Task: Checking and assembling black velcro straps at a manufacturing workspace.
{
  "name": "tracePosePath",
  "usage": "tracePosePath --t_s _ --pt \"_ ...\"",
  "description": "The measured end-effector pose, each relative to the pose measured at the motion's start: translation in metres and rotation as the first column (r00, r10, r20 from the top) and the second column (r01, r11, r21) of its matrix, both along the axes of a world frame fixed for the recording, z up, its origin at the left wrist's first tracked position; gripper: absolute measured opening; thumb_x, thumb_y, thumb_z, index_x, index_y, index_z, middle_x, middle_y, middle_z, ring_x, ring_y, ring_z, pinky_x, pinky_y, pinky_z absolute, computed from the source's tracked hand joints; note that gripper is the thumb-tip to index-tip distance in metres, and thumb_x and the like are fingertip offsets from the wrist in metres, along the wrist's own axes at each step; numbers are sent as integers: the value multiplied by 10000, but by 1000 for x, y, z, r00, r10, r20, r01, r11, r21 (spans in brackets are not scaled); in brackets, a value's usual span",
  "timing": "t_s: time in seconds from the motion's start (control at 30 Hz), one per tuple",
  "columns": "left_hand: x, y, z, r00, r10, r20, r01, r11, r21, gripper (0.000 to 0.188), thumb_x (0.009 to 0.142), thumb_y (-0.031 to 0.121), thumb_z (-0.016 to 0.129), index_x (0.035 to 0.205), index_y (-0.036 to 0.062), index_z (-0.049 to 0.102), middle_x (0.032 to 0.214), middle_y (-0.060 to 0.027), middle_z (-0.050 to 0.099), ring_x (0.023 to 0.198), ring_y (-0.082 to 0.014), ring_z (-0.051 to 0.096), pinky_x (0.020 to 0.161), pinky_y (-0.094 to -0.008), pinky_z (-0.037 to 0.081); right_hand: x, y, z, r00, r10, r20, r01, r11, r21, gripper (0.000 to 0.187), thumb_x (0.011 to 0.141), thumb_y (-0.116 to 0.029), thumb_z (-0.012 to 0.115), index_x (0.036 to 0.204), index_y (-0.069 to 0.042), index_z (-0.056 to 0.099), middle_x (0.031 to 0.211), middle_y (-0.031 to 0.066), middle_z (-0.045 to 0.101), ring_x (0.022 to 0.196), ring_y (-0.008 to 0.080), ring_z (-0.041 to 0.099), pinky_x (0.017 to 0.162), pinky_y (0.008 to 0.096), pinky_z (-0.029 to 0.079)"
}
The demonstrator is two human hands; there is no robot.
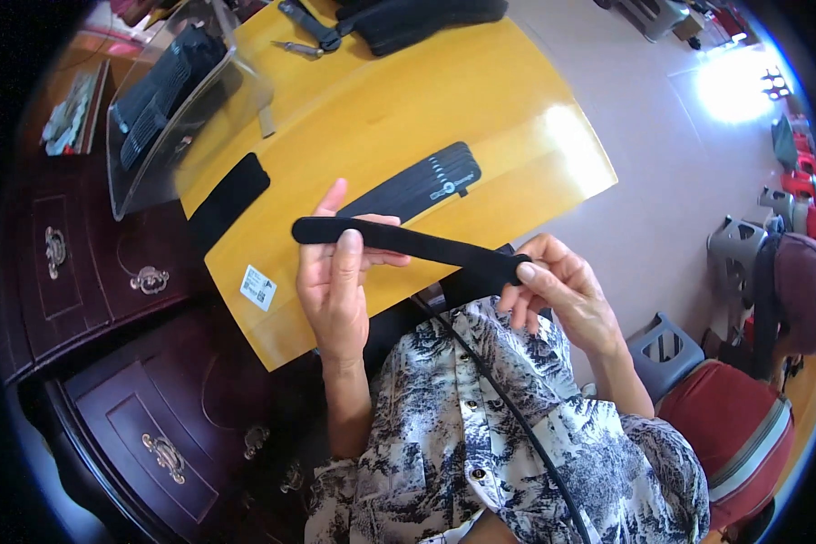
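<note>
A long black strap (417, 243) with rounded ends is stretched between my two hands above the table's near edge. My left hand (343, 276) pinches it near its left end, thumb on top and fingers beneath, the index finger pointing up. At the other end, my right hand (560, 288) grips the tip between thumb and fingers. Just beyond the strap, a flat black pad (417, 179) with pale printing and a row of marks lies on the table. Another plain black pad (231, 199) rests at the table's left edge. A small white label (257, 287) sits near my left hand.
The yellow table (372, 118) has a clear plastic bin (245, 77) with black pieces at its far left. Near the far edge are a screwdriver-like tool (297, 49) and black items (417, 23). Dark drawers (145, 399) stand left; a red-covered seat (730, 435) is right.
</note>
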State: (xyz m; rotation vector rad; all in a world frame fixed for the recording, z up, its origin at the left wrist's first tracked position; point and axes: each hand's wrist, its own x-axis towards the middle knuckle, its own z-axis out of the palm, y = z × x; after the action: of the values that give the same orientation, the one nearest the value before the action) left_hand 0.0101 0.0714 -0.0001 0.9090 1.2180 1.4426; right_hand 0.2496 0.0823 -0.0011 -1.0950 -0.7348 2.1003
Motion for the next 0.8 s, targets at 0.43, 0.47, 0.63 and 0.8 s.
tracePosePath --t_s 0.43,0.47,0.63,0.8 --pt "27 0 -19 886 -313 342 367 924 -105 364 969 206 575 1233 -39 520 998 -113 673 871 -122 623 761 -247 498 -18 -6 -6 995 92 -47 -96 990 -99 205 946 -208 619 995 -9 607 773 18 649 624 49 592 552 183 489" --pt "28 3 -18 886 -309 345 365 924 -110 364 969 206 575 1233 -39 520 998 -113 673 871 -122 623 761 -247 498 -20 -7 -4 991 128 47 -127 992 -17 219 939 -212 631 1014 -8 606 773 20 647 629 51 593 556 187 493" --pt "33 17 -10 937 -205 282 275 932 -235 354 962 264 586 1162 -26 563 874 -123 678 706 -130 626 646 -247 497 -32 -10 -4 950 -157 271 -1 863 505 337 785 -62 767 1078 -1 612 890 77 631 764 119 656 653 240 549" --pt "35 21 -10 968 -187 166 228 934 -275 330 956 282 593 1101 -14 604 757 -66 644 618 -95 576 553 -218 450 -29 -5 -8 898 -195 393 -172 667 724 197 836 -73 718 995 13 639 877 111 643 762 125 659 649 250 550"
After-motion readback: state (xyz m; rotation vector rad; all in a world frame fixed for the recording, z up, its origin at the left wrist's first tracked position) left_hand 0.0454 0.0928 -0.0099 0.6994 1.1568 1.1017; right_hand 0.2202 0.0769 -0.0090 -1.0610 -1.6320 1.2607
